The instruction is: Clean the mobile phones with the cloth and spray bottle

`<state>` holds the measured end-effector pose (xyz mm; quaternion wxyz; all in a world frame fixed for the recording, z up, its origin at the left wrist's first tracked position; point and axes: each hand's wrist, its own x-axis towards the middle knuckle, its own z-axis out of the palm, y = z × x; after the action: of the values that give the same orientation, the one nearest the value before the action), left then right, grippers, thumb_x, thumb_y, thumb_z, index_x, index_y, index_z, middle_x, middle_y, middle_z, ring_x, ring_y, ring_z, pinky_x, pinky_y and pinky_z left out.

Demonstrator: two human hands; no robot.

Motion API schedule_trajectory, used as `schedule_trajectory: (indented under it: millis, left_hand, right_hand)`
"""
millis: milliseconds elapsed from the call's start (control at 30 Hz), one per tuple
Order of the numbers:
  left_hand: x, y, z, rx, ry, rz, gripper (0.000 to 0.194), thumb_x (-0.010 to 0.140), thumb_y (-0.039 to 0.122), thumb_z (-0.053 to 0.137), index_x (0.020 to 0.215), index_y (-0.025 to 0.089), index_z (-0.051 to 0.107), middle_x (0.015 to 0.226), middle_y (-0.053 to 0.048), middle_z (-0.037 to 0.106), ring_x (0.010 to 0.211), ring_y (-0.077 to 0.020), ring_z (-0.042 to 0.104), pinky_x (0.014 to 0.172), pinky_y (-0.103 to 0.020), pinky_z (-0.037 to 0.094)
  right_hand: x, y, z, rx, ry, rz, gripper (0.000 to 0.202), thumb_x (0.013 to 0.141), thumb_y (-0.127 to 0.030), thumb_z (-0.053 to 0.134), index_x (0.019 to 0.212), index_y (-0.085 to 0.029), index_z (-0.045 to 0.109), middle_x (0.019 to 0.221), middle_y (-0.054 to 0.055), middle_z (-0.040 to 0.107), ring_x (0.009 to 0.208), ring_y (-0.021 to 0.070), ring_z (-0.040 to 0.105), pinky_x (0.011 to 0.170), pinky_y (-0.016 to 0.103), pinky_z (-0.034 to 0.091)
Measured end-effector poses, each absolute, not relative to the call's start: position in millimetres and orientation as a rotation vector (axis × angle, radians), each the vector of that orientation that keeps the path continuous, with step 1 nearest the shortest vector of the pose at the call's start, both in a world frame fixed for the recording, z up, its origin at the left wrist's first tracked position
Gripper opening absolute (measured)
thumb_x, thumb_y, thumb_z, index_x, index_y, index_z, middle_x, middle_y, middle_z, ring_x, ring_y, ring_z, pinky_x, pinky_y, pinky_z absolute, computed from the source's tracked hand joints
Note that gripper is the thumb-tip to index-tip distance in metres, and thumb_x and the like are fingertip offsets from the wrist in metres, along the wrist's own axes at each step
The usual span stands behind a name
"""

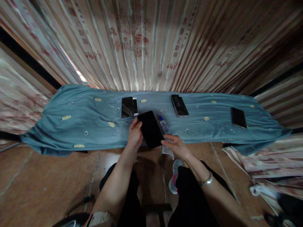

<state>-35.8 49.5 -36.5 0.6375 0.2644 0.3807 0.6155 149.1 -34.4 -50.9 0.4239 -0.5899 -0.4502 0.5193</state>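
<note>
A black phone (150,130) with a dark screen is held tilted above the front of the cloth-covered table, between my two hands. My left hand (135,131) grips its upper left edge, thumb on the front. At its lower right corner, the fingers and thumb of my right hand (175,145) close on the edge. Just right of the phone lies a clear bottle with a blue cap (165,125). Something white, like a tissue or cloth (168,152), hangs by the table edge under my right hand; whether I touch it is unclear.
Blue patterned cloth (99,126) covers the long table. On it lie a black phone (127,107) overlapping a white one (135,106), a stack of dark phones (180,105), and another dark phone (238,117) far right. Curtains (142,47) hang behind. A shoe (175,176) shows below.
</note>
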Motion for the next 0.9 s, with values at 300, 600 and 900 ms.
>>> schedule_trajectory:
  millis: [300, 600, 900]
  left_hand:
    - [-24.2, 48.7, -30.7, 0.653, 0.847, 1.451, 0.035, 0.072, 0.024, 0.074, 0.107, 0.021, 0.074, 0.123, -0.004, 0.073, 0.133, -0.0231, 0.055, 0.115, -0.036, 0.036]
    - [-21.0, 21.1, -26.3, 0.601, 0.742, 0.954, 0.037, 0.065, 0.025, 0.083, 0.1, 0.015, 0.073, 0.091, -0.007, 0.076, 0.085, -0.0242, 0.073, 0.081, -0.043, 0.059]
    - [-17.7, 14.7, -31.1, 0.701, 0.694, 0.95, 0.052, 0.06, 0.018, 0.085, 0.11, 0.019, 0.073, 0.097, -0.005, 0.076, 0.089, -0.0215, 0.071, 0.088, -0.044, 0.059]
  right_hand:
    - [139.4, -36.2, -45.9, -1.492, -0.91, 1.338, 0.042, 0.057, -0.046, 0.088, 0.089, -0.021, 0.076, 0.085, 0.002, 0.077, 0.082, 0.022, 0.071, 0.079, 0.035, 0.057]
    - [159.2, -25.8, -17.0, -1.252, -0.743, 1.39, 0.043, 0.053, -0.048, 0.092, 0.079, -0.019, 0.074, 0.071, 0.0, 0.074, 0.059, 0.0125, 0.064, 0.058, 0.024, 0.053]
    - [164.3, -22.6, -22.6, -1.344, -0.875, 1.258, 0.046, 0.059, -0.057, 0.086, 0.081, -0.02, 0.072, 0.076, 0.002, 0.072, 0.065, 0.0165, 0.061, 0.061, 0.028, 0.051]
